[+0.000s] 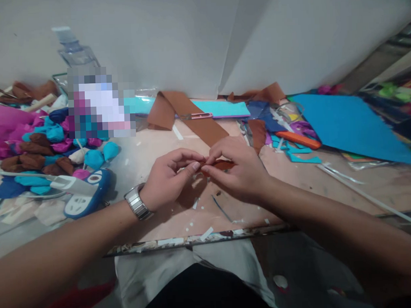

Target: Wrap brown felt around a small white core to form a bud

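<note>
Over the middle of the table, my left hand (171, 177) and my right hand (241, 170) meet fingertip to fingertip. Both pinch a small piece of brown crepe paper (222, 166), which shows partly under my right palm; the rest is hidden behind the fingers. A metal-banded watch sits on my left wrist. Just beyond the hands lies a folded strip of brown crepe paper (202, 127), with small pink-handled scissors or snips (200, 115) resting on it. Between my forearms, a thin dark strip (222, 209) lies on the tabletop.
A heap of pink, blue and brown wrapped bundles (43, 146) fills the left side. By it are a blue power socket (89, 196) and a clear bottle (77, 53). An orange cutter (298, 140) and a large blue sheet (353, 126) lie at right. White scraps line the front edge.
</note>
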Available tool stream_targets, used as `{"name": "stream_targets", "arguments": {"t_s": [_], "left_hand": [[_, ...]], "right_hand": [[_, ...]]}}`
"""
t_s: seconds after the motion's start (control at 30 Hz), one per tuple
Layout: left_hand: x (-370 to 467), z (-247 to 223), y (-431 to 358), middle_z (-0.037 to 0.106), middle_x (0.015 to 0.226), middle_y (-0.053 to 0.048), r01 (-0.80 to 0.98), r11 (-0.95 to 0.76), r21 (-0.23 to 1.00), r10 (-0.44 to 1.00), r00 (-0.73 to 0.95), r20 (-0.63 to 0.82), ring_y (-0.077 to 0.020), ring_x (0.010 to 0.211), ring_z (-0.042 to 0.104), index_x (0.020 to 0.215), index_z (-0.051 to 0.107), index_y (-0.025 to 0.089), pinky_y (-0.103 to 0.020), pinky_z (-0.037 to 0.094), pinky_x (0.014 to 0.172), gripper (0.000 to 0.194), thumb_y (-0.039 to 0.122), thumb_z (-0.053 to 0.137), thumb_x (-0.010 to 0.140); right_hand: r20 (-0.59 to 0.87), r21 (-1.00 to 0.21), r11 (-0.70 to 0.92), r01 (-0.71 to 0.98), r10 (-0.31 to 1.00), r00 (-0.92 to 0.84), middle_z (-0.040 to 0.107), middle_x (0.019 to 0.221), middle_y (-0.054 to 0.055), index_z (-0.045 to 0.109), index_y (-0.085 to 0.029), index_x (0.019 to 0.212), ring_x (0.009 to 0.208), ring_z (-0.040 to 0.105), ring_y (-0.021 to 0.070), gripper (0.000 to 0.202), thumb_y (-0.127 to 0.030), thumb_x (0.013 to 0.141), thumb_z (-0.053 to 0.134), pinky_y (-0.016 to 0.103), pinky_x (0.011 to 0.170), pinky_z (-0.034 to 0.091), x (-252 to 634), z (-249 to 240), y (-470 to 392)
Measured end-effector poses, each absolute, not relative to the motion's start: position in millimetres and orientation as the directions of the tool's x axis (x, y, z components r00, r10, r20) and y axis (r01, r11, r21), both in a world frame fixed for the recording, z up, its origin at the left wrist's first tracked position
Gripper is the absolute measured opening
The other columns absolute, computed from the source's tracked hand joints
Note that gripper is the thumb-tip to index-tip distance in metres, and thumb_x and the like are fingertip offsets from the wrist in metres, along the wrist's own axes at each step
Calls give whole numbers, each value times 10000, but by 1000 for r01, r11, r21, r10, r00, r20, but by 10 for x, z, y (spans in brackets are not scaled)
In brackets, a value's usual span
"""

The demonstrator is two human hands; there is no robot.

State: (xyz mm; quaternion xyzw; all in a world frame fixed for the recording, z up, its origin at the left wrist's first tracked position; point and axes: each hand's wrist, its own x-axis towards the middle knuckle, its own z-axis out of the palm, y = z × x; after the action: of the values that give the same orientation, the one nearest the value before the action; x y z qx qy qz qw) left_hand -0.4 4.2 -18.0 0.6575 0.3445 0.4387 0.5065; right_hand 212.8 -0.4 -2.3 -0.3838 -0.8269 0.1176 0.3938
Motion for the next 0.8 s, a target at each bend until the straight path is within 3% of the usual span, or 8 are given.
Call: {"name": "stream_targets", "arguments": {"t_s": [0.23, 0.43, 0.6, 0.8], "left_hand": [[9, -191, 41, 762, 1226, -124, -76, -239, 968, 868, 431, 248, -231, 1161, 737, 1190, 675, 156, -356, 599, 1040, 317, 287, 759, 915], [1, -204, 26, 699, 1371, -148, -43, -248, 968, 851, 468, 239, -266, 1269, 683, 1325, 657, 171, -436, 545, 1129, 395, 326, 691, 963], [-9, -244, 4, 616, 1491, -120, -82, -253, 964, 819, 513, 259, -269, 1394, 584, 1530, 493, 258, -474, 481, 1185, 553, 323, 633, 999], [-5, -272, 6, 528, 1577, -108, -160, -207, 965, 790, 555, 261, -270, 1465, 505, 1597, 391, 310, -478, 424, 1230, 613, 332, 598, 1020]], "right_hand": [[575, -496, 689, 528, 716, -396, 730, 898, 17, 687, -229, 858, 897, 661, 208, 156, -348, 903, 777, 391, 886, 423, 2136, -41, 33], [582, -486, 691, 535, 713, -391, 734, 895, 21, 694, -231, 872, 881, 661, 211, 181, -380, 886, 796, 383, 862, 426, 2135, -53, 48], [583, -482, 687, 543, 715, -386, 728, 885, 26, 700, -230, 908, 864, 652, 214, 211, -420, 887, 789, 380, 842, 430, 2137, -40, 41], [586, -462, 703, 542, 700, -408, 716, 912, 23, 775, -281, 1016, 913, 648, 213, 152, -385, 905, 775, 374, 865, 444, 2146, -7, 24]]}}
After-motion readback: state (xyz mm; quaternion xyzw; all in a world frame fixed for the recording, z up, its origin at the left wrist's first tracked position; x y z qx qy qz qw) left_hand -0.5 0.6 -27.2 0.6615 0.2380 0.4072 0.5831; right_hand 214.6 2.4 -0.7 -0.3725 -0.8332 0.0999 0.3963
